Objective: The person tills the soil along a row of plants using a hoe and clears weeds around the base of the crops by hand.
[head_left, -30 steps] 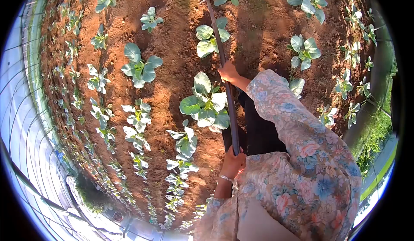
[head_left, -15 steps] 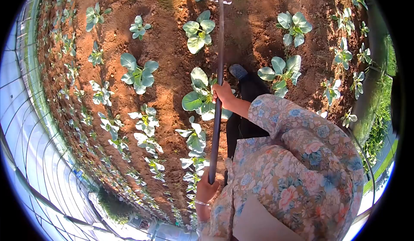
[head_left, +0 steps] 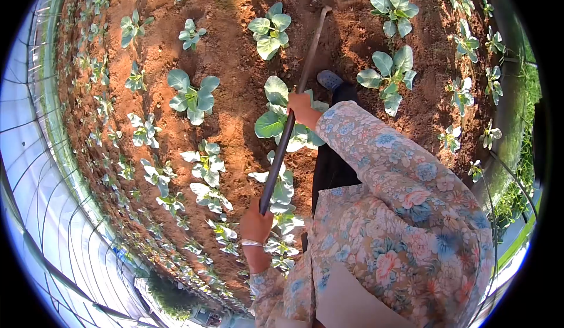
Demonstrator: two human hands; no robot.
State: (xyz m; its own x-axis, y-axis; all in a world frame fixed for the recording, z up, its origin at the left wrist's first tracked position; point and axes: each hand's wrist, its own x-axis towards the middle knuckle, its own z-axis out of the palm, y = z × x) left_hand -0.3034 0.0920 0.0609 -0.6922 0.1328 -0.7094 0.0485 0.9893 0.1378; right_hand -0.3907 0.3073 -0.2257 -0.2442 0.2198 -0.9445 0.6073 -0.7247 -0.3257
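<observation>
My left hand [head_left: 256, 224], with a bracelet at its wrist, is closed round the lower end of a long-handled tool [head_left: 284, 140]. Further up the dark handle, my right hand [head_left: 303, 108] grips it above a broad-leaved plant [head_left: 271, 122]. The handle slants up and to the right across the view. Its far end meets the brown soil [head_left: 335, 40] between two rows of plants; the head there looks small and is partly hidden, perhaps by soil.
Leafy plants [head_left: 192, 98] stand in rows on both sides, one [head_left: 390, 78] right of the handle. A shoe [head_left: 330, 80] stands between rows near the handle. Plastic sheeting with thin ribs [head_left: 53, 210] curves along the left. Grass [head_left: 517, 175] borders the right.
The tool has tilted from nearly upright to slanting. Its far end has moved right and slightly down onto the soil. My left hand has moved up and left, and my right hand slightly up.
</observation>
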